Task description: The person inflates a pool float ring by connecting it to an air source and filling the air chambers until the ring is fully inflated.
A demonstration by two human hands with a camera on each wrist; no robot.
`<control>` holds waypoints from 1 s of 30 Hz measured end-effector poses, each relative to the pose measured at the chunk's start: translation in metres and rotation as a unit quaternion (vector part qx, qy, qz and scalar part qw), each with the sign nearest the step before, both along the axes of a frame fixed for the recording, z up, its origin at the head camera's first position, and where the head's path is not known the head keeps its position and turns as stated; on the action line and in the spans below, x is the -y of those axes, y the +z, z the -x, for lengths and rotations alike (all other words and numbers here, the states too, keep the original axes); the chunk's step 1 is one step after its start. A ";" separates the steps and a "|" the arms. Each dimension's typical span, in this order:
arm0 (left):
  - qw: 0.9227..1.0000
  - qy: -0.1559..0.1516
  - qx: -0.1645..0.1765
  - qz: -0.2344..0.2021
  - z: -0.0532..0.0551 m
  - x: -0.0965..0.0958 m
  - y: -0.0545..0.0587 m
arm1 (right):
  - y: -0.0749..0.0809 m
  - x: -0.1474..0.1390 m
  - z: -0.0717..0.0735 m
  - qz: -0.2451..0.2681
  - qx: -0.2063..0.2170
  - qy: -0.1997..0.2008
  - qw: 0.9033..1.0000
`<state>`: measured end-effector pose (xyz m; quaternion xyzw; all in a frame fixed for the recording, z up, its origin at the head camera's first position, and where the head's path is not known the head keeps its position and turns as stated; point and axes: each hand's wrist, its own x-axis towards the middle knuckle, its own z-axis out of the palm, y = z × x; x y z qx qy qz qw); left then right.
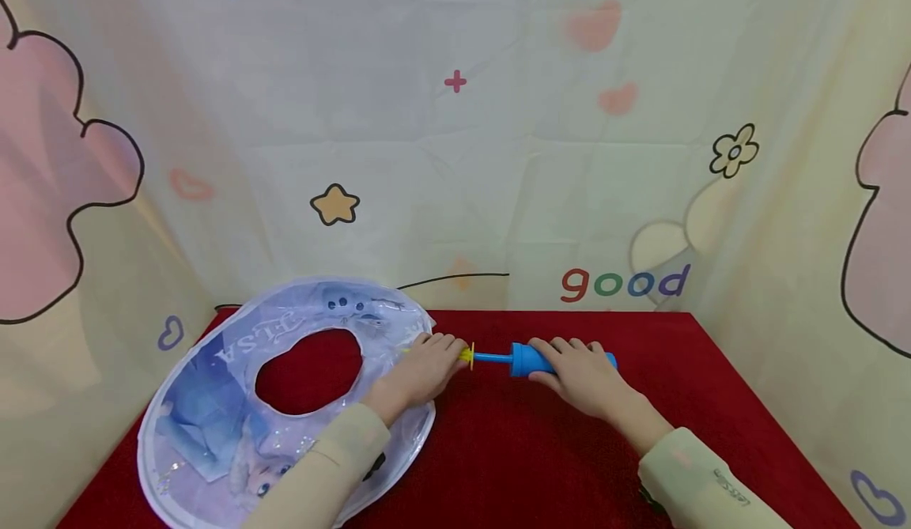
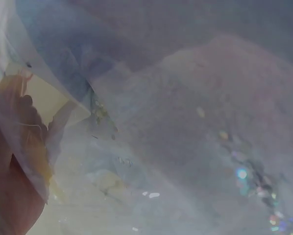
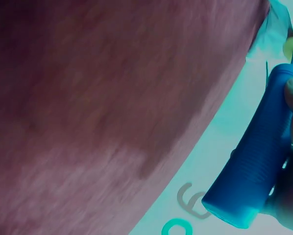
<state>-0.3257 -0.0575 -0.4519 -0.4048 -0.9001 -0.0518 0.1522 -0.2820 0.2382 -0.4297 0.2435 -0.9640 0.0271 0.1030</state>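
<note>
On the pale inflatable ring (image 1: 206,410), big white letters seem to read "ELSA", turned upside down to us; more white lettering near its right edge is partly covered by the left hand (image 1: 425,367). The backdrop (image 1: 441,149) says "good" in letters of several colours, and the right wrist view catches part of that word. On the right sleeve (image 1: 704,481) we find small dark script, too small for us to read surely.

The ring lies at the left on the red cloth (image 1: 534,450), its film creased and shiny, with printed figures and iridescent specks (image 2: 242,174) — whether these sit inside the film or on it, we cannot tell. Red cloth shows through its hole.

Over the ring's right side, we see the left fingers curled round the yellow end piece (image 1: 466,354) of the blue hand pump (image 1: 527,360). A slim blue rod (image 1: 493,358) runs from there into the barrel, which the right hand (image 1: 580,375) grips with its fingers over the top and thumb along the near side. The barrel is opaque — we cannot see into it.
</note>
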 end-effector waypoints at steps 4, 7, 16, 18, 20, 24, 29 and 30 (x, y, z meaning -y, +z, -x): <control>1.000 0.001 0.004 -0.013 0.004 0.002 -0.002 | 0.004 -0.019 -0.002 0.011 0.000 -0.013 1.000; 1.000 0.000 0.015 -0.024 0.006 0.003 -0.001 | 0.007 -0.033 -0.003 0.016 -0.002 -0.021 1.000; 0.997 0.011 0.069 -0.036 0.008 0.004 -0.003 | 0.016 -0.060 -0.003 0.029 0.011 -0.044 0.999; 0.996 0.006 0.074 -0.039 0.009 0.005 -0.004 | 0.015 -0.060 -0.001 0.033 0.010 -0.041 0.999; 0.996 0.000 0.076 -0.043 0.009 0.005 -0.004 | 0.013 -0.057 0.001 0.037 0.009 -0.038 0.999; 0.996 -0.015 0.067 -0.054 0.008 0.003 -0.002 | 0.009 -0.040 0.003 0.035 -0.003 -0.026 0.999; 0.996 -0.024 0.063 -0.063 0.005 0.001 0.000 | 0.007 -0.007 0.003 0.020 -0.019 -0.028 0.999; 0.995 -0.024 0.065 -0.066 0.005 0.001 0.000 | 0.007 0.001 0.003 0.019 -0.021 -0.029 0.999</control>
